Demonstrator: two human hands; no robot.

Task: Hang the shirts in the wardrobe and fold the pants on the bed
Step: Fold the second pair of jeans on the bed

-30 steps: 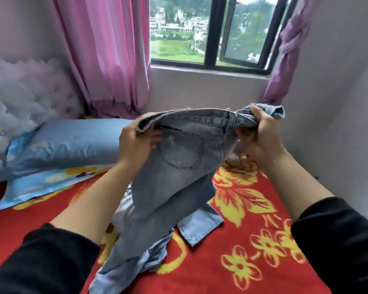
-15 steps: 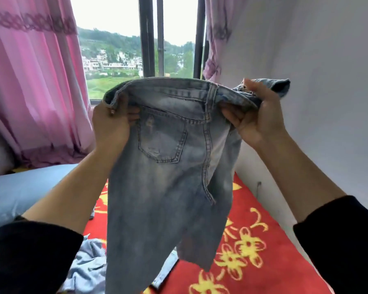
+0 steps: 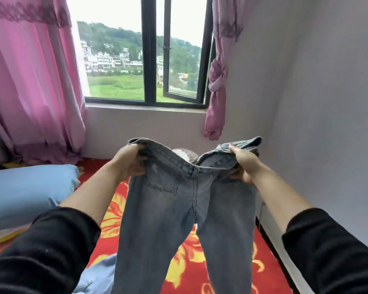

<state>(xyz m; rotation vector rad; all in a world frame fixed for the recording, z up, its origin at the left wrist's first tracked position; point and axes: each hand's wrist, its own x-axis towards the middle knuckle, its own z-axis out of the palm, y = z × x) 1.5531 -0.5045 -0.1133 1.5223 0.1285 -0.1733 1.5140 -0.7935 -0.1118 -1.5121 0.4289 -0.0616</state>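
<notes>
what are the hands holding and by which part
Both hands hold the jeans by the waistband: left hand at its left end, right hand at its right end.

Bright window (image 3: 149, 60) daylight, overexposed sky, wide-angle distortion

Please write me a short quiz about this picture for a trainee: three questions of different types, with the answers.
1. True or false: the jeans lie flat on the red bed cover.
2. Where do the left hand and the right hand grip the jeans? A) the leg hems B) the waistband C) the back pocket
3. Fill in: the blue pillow lies on the person's ____ side.

Key:
1. False. Both hands hold them up, with the legs hanging.
2. B
3. left
</notes>
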